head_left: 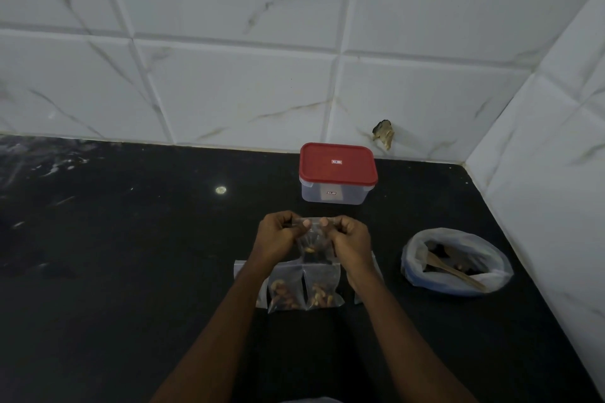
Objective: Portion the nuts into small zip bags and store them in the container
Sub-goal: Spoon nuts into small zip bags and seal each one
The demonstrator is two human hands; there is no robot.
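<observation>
- Clear plastic zip bag [314, 239] hangs above the black counter [131, 255], between the two hands, with a few nuts [309, 249] settled at its bottom.
- Left hand [278, 239] and right hand [348, 240] each pinch the bag's top edge, thumbs pressed on the strip, near each other.
- Judged step: sealing the zip. To do it well, run the thumbs outward along the strip, keep the bag upright so no nut lodges in the seal, and press out air first.
- Two filled bags [302, 288] lie flat just under the wrists; more bags beside them are mostly hidden.
- Container [337, 173] stands behind, well apart, its red lid on; it must be opened before storing.
- Big bag of nuts [456, 262] with a wooden spoon [455, 267] sits to the right.
</observation>
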